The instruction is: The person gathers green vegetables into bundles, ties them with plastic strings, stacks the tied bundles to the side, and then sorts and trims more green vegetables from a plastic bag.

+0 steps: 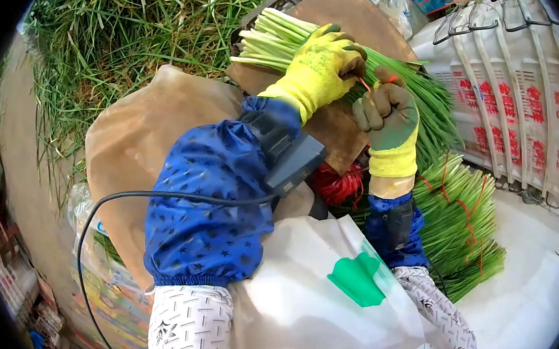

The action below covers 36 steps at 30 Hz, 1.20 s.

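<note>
A bundle of long green stalks with pale ends (274, 38) lies across a brown board (338, 10). My left hand (330, 64), in a yellow glove, rests over the bundle with its fingers closed on a thin red tie (365, 85). Beside the bundle's lower edge, my right hand (389, 115), in a yellow and grey-green glove, has its fingers curled at the tie's other end. Below the board sits a clump of red ties (337, 183), partly hidden. More green bundles (460, 225) with red ties around them lie at the right.
Loose green stalks (141, 34) are heaped at the upper left. White sacks with red print (511, 88) stand at the right behind metal hooks. A black cable (87, 258) runs from the device on my left forearm. A white plastic sheet (291, 306) covers my lap.
</note>
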### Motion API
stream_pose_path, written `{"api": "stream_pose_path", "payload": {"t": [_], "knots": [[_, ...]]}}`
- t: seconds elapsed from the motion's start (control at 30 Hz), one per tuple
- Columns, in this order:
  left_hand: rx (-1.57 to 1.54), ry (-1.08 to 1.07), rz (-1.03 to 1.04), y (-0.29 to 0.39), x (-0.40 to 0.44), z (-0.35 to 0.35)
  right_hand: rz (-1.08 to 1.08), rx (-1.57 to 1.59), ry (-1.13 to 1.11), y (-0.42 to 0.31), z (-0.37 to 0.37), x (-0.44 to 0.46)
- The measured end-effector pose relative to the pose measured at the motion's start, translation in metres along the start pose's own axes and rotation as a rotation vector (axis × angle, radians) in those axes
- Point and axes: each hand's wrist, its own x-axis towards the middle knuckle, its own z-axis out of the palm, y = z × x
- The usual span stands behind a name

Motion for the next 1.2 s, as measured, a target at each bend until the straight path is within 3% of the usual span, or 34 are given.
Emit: {"api": "stream_pose_path", "payload": {"t": [0.13,0.2,0.3,0.4,0.47,0.57,0.67,0.8,0.9,0.97,1.03,1.2], "knots": [[0.065,0.081,0.027,-0.003,-0.004,0.002,0.022,-0.007,0.143,0.003,0.012,-0.019],[0.03,-0.017,0.064,-0.007,-0.006,-0.002,0.053,0.018,0.043,0.007,0.006,-0.031],[0.144,0.015,0.003,0.002,-0.005,-0.005,0.035,0.176,-0.092,0.004,0.002,-0.026],[0.033,-0.073,-0.116,0.018,0.003,-0.017,-0.205,-0.088,0.032,-0.024,0.027,-0.014],[0.008,-0.053,-0.026,0.026,0.008,-0.021,-0.229,-0.175,0.067,-0.034,0.031,0.006],[0.304,-0.412,-0.113,0.022,0.021,-0.01,-0.387,-0.479,0.058,-0.026,0.018,0.027],[0.318,-0.376,-0.074,0.004,0.017,0.003,-0.126,-0.458,0.121,-0.027,0.05,0.002],[0.477,-0.505,-0.14,0.016,0.025,0.002,0.23,-0.142,0.245,0.017,0.021,-0.036],[0.571,-0.511,-0.096,0.018,0.018,0.005,0.123,-0.06,0.121,0.035,0.006,-0.054],[0.509,-0.474,-0.098,0.022,0.014,0.006,0.071,-0.202,0.148,0.045,0.001,-0.063],[0.529,-0.473,-0.097,0.024,0.013,0.004,0.25,-0.045,0.338,0.052,-0.004,-0.065],[0.547,-0.401,-0.025,0.024,0.016,0.007,0.179,-0.129,0.231,0.054,-0.018,-0.057]]}}
